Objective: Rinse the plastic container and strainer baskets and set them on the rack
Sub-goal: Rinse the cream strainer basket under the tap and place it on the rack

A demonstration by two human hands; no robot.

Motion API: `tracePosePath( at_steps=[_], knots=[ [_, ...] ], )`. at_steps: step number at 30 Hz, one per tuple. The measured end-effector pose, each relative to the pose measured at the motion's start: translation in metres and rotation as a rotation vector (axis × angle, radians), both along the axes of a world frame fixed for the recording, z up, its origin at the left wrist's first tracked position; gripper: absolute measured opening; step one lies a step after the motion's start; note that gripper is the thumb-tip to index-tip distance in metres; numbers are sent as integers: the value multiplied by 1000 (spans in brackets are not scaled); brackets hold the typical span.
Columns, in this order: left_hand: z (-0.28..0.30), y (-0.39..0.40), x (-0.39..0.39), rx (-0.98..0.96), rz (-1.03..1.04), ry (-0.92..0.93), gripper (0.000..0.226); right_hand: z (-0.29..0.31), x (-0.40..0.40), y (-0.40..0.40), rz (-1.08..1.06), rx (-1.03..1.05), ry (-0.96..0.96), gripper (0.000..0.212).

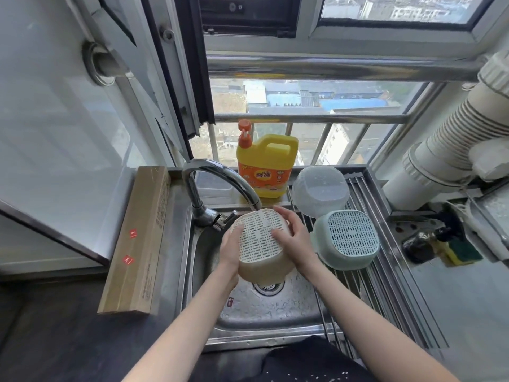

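Home kitchen, steel sink, faucet, detergent jug

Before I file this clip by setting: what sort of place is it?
Most likely a home kitchen, high up: a steel sink with running faucet, a dish soap jug, and rooftops far below the window.

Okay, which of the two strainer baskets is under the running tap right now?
The cream strainer basket, held upside down over the sink between the left hand and right hand. The green strainer basket already sits on the rack.
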State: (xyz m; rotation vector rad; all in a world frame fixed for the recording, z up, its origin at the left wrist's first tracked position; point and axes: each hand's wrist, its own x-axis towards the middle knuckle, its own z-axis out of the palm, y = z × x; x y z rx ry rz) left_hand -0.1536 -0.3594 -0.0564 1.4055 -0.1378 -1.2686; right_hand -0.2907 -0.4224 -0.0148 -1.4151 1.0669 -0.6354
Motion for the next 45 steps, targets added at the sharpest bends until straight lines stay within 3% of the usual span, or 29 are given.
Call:
tracePosePath(
  at_steps=[2,6,8,11,15,20,23,26,30,34,36,38,41,43,45],
  knots=[
    [-1,7,1,1,13,22,58,-4,6,5,30,-95,27,56],
    [7,14,1,-42,65,-171,57,-13,15,0,68,-254,121,63],
    [15,13,-4,-40,28,-356,58,-16,15,-5,42,-113,63,63],
    [23,14,-15,37,-68,-679,68,-24,8,-12,-7,77,-58,46],
    [23,9,-15,-14,-245,-988,76,-22,-6,-15,15,-12,6,32],
    [33,-8,5,-201,-485,-1245,74,-6,-23,-30,158,-46,82,60],
    [38,-16,18,-334,-588,-1265,77,0,-32,-37,206,-15,167,75],
    [35,-19,18,-340,-554,-1271,75,2,-30,-36,132,19,199,76],
    [33,-11,10,-210,-325,-1138,72,-8,-26,-25,23,151,88,69],
    [30,10,1,-51,-166,-886,101,-16,-25,-11,-55,260,21,70],
    [26,14,-5,-23,-197,-900,90,-21,-25,-6,-51,270,47,70],
    [25,15,-10,-5,-168,-942,79,-25,-23,0,-47,327,36,56],
    [25,15,-16,87,-83,-1007,79,-38,-17,5,-83,430,-6,50],
    [25,15,-16,105,-42,-854,87,-44,-11,7,-113,510,-94,54],
    [25,16,-12,33,-15,-552,96,-45,-10,9,-97,577,-162,51]
  ],
)
